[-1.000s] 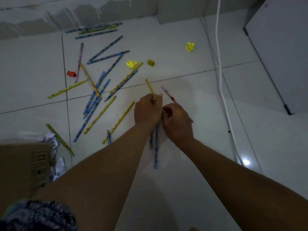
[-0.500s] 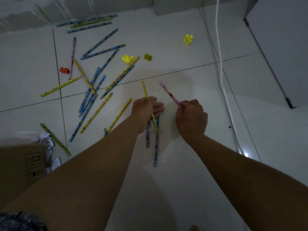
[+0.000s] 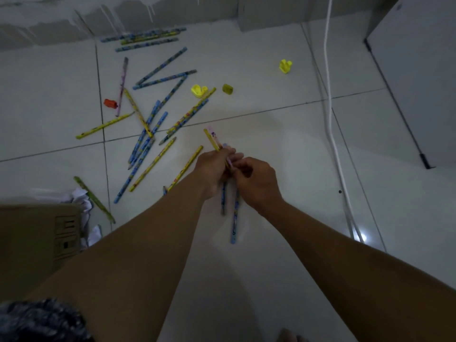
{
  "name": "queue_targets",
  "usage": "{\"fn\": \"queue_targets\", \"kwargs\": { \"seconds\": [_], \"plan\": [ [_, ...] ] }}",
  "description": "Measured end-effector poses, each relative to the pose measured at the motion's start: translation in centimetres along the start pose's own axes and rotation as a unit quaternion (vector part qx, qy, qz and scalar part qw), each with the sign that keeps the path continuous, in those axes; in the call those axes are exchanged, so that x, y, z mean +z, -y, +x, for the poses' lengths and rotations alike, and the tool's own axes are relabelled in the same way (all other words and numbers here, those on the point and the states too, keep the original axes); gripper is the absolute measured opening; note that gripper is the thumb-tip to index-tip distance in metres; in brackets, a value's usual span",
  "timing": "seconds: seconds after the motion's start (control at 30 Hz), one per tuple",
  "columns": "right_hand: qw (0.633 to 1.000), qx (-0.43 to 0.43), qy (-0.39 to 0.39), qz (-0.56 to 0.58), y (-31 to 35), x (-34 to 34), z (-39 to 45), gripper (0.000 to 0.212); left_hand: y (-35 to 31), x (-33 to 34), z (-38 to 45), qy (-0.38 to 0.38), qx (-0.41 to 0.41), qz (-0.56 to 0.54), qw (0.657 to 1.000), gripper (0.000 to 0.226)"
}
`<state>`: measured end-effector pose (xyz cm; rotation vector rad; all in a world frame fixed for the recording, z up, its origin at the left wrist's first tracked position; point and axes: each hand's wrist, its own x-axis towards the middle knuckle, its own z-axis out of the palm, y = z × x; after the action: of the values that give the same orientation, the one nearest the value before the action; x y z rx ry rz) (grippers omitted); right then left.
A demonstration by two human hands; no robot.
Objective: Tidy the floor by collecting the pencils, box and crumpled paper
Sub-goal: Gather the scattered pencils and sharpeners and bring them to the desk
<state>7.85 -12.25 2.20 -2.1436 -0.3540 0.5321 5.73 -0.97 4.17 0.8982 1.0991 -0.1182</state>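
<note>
1. The left hand (image 3: pixel 214 166) is closed round a small bundle of pencils (image 3: pixel 234 213); their blue lower ends hang below the fist and a yellow and a pink end stick out above it.
2. The right hand (image 3: pixel 256 180) sits just beside the left, fingers curled in at the bundle's upper part; whether it pinches the pink pencil (image 3: pixel 212 133) or only touches it cannot be told.
3. Loose pencils (image 3: pixel 148 144) lie scattered and crossing on the white tiled floor (image 3: pixel 283 149) to the left of the hands, with three more (image 3: pixel 145 39) lined up along the foot of the far wall (image 3: pixel 49 23).
4. A cardboard box (image 3: pixel 32 240) stands at the left edge of view, with crumpled paper (image 3: pixel 81 201) just beside its far corner and a green pencil (image 3: pixel 95 199) lying against the paper.
5. Small yellow pieces (image 3: pixel 199 91) and an orange piece (image 3: pixel 110 103) lie among the far pencils.
6. A white cable (image 3: pixel 332 119) runs along the floor to the right of the hands; beyond it a white cabinet (image 3: pixel 419 70) closes the right edge.
7. Bare tile lies between the hands and the cable, and below the forearms.
</note>
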Motion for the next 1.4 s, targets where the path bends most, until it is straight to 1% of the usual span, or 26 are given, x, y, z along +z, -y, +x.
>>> {"fn": "queue_targets", "kwargs": {
  "seconds": [0.03, 0.1, 0.17, 0.27, 0.37, 0.43, 0.5, 0.57, 0.63, 0.7, 0.77, 0.8, 0.87, 0.97, 1.0, 1.03, 1.1, 1.13, 1.2, 1.27, 1.33, 1.37, 1.4],
  "plan": [
    [1.0, 0.0, -0.015, -0.005, 0.2, 0.1, -0.1, 0.01, -0.1, -0.3, -0.1, -0.006, 0.001, -0.005, 1.0, 0.021],
    [0.998, 0.027, -0.046, -0.029, 0.4, 0.2, -0.3, 0.012, -0.2, -0.9, -0.2, -0.027, 0.009, 0.001, 1.0, 0.021],
    [0.993, 0.06, -0.062, -0.075, 0.5, 0.1, -0.6, 0.012, -0.2, -1.8, 0.0, -0.064, 0.015, 0.024, 0.998, 0.022],
    [0.981, 0.107, -0.03, -0.157, 0.2, 0.2, -1.4, 0.02, -0.1, -3.3, 0.1, -0.121, 0.018, 0.06, 0.991, 0.02],
    [0.964, 0.13, 0.021, -0.23, -0.1, 0.5, -2.3, 0.03, 0.1, -4.8, -0.2, -0.147, 0.017, 0.09, 0.985, 0.04],
    [0.96, 0.132, 0.035, -0.243, -0.2, 0.7, -2.5, 0.026, 0.3, -5.4, -0.5, -0.149, 0.016, 0.103, 0.983, 0.045],
    [0.959, 0.144, 0.038, -0.241, 0.1, 1.1, -2.4, 0.022, 0.8, -5.8, -0.8, -0.134, 0.006, 0.107, 0.985, 0.046],
    [0.958, 0.166, 0.042, -0.23, 0.5, 1.5, -2.0, 0.021, 1.3, -6.0, -1.1, -0.102, -0.009, 0.113, 0.988, 0.041],
    [0.961, 0.195, 0.041, -0.193, 1.3, 1.7, -1.3, 0.02, 1.7, -6.2, -1.6, -0.064, -0.021, 0.126, 0.99, 0.031],
    [0.973, 0.197, 0.033, -0.116, 2.2, 2.0, -0.2, 0.018, 2.0, -6.6, -1.8, -0.028, -0.018, 0.167, 0.985, 0.025],
    [0.985, 0.168, 0.033, -0.027, 3.3, 2.6, 0.8, 0.014, 1.9, -7.0, -2.0, -0.003, -0.003, 0.213, 0.977, 0.021],
    [0.987, 0.158, 0.038, 0.018, 3.9, 3.0, 1.0, 0.011, 1.9, -7.1, -2.1, 0.004, 0.002, 0.23, 0.973, 0.021],
    [0.985, 0.144, 0.05, 0.082, 4.6, 3.8, 1.3, 0.015, 1.8, -7.2, -2.2, 0.008, 0.013, 0.261, 0.965, 0.023],
    [0.985, 0.124, 0.062, 0.102, 5.3, 4.5, 1.4, 0.021, 1.7, -7.3, -2.4, 0.001, 0.036, 0.289, 0.957, 0.015],
    [0.986, 0.118, 0.063, 0.104, 5.5, 4.6, 1.4, 0.022, 1.7, -7.3, -2.5, -0.002, 0.039, 0.293, 0.955, 0.016],
    [0.987, 0.111, 0.063, 0.103, 5.7, 4.7, 1.4, 0.02, 1.6, -7.4, -2.4, -0.005, 0.04, 0.299, 0.954, 0.017],
    [0.989, 0.09, 0.059, 0.097, 6.0, 4.8, 1.3, 0.011, 1.7, -7.4, -2.5, -0.013, 0.031, 0.307, 0.951, 0.02],
    [0.991, 0.083, 0.05, 0.09, 6.1, 4.8, 1.2, 0.008, 1.7, -7.4, -2.6, -0.021, 0.02, 0.304, 0.952, 0.025],
    [0.995, 0.088, 0.017, 0.054, 5.9, 4.6, 1.1, 0.014, 1.9, -7.4, -2.6, -0.049, 0.004, 0.284, 0.958, 0.036],
    [0.995, 0.1, -0.016, -0.018, 5.4, 4.3, 1.0, 0.013, 2.0, -7.4, -2.7, -0.073, 0.0, 0.242, 0.967, 0.037],
    [0.988, 0.119, -0.014, -0.094, 4.6, 3.9, 0.5, 0.007, 2.0, -7.5, -2.9, -0.083, -0.007, 0.18, 0.98, 0.032],
    [0.984, 0.132, 0.002, -0.119, 4.2, 3.8, 0.2, 0.01, 1.9, -7.6, -2.9, -0.086, -0.012, 0.137, 0.987, 0.028],
    [0.98, 0.143, 0.023, -0.137, 3.7, 3.8, -0.2, 0.018, 1.9, -7.7, -2.8, -0.091, -0.016, 0.094, 0.991, 0.024]
  ]
}}
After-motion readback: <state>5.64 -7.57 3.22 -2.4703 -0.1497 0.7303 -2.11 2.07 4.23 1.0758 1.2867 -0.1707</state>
